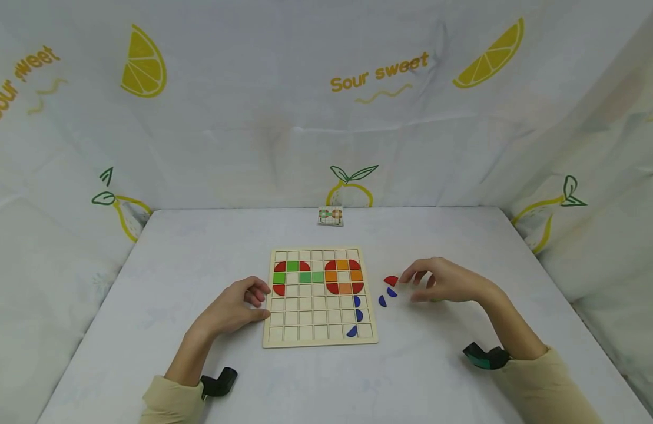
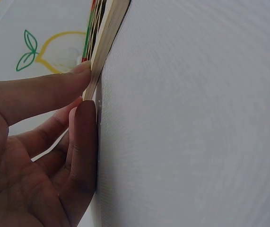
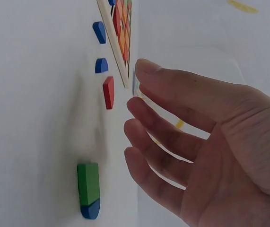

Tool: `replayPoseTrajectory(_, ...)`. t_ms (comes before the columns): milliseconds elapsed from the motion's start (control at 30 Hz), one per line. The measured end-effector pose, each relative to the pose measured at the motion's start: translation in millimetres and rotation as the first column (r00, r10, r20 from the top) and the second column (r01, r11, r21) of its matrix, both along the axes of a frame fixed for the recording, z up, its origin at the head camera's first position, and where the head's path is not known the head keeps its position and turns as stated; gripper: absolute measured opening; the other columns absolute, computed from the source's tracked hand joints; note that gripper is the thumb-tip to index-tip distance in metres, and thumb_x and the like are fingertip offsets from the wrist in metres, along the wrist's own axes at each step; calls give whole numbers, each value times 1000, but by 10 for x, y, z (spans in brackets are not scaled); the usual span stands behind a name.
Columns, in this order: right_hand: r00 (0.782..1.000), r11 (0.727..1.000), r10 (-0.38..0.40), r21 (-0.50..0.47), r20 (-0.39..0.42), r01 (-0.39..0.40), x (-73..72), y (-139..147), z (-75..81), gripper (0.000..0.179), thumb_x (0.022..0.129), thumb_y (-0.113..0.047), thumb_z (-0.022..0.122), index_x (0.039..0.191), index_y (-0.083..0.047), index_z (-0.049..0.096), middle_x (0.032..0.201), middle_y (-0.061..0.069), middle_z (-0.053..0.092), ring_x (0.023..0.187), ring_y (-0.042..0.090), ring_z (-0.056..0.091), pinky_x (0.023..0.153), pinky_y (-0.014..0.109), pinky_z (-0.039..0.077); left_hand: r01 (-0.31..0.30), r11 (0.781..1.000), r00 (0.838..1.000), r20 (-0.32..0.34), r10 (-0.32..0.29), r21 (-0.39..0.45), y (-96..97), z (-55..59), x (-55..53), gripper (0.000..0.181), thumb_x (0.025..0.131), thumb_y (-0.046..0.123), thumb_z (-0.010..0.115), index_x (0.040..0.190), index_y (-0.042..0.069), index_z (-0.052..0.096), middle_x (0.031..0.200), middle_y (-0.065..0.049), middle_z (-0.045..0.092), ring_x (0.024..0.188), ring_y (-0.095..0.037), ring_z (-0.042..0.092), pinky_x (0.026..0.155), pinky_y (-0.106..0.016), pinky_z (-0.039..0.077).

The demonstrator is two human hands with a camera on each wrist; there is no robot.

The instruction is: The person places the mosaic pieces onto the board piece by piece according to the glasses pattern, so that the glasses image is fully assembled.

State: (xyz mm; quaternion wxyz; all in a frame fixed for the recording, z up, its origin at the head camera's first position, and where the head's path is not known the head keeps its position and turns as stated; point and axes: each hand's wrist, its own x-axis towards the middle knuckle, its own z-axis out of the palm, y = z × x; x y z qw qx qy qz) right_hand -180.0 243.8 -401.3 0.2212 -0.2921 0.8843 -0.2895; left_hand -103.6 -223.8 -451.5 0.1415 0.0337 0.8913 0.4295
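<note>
My left hand (image 1: 232, 306) rests at the left edge of a wooden grid board (image 1: 300, 337), thumb and fingertips touching its side. In the left wrist view the board's rim (image 2: 107, 35) runs past the thumb tip. Red, green and orange pieces fill cells in the upper rows; several blue half-rounds (image 1: 359, 315) lie in the right columns. Right of the board my right hand (image 1: 445, 280) hovers, fingers loosely bent and holding nothing. Near its fingertips lie a red piece (image 1: 391, 281) and two blue pieces (image 1: 382, 301). A green block (image 3: 88, 183) touching a blue piece (image 3: 91, 209) lies below the hand.
A small pattern card (image 1: 330, 216) stands near the table's back edge, behind the board. White cloth (image 1: 284, 147) with lemon prints hangs at the back and sides. Black wrist straps (image 1: 219, 383) sit at both cuffs.
</note>
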Motion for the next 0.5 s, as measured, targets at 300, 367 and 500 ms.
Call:
replayPoseTrajectory(300, 1000, 999, -22, 39, -10, 23, 61, 415, -83, 30, 89, -20, 89, 117, -17, 78, 122, 1, 77, 110, 19, 67, 97, 41, 59, 4, 1000, 1000, -5, -4, -3, 0, 8, 1, 37, 86, 6, 88, 118, 7, 68, 100, -4, 64, 93, -17, 61, 86, -29, 49)
replayPoseTrajectory(367, 1000, 999, -28, 43, -10, 28, 57, 482, -120, 30, 89, -20, 89, 117, -18, 78, 123, 0, 77, 110, 16, 66, 99, 41, 58, 3, 1000, 1000, -5, -3, -3, 1, 9, 2, 37, 86, 6, 88, 118, 7, 68, 100, -4, 64, 93, -17, 61, 86, -28, 49)
replayPoseTrajectory(500, 999, 998, -41, 39, -5, 41, 25, 593, -215, 33, 88, -19, 89, 119, -20, 78, 122, -2, 76, 107, 10, 64, 98, 34, 56, 4, 1000, 1000, -5, -4, 0, 2, 9, 1, 37, 86, 5, 87, 118, 7, 68, 100, -4, 64, 93, -17, 61, 85, -29, 49)
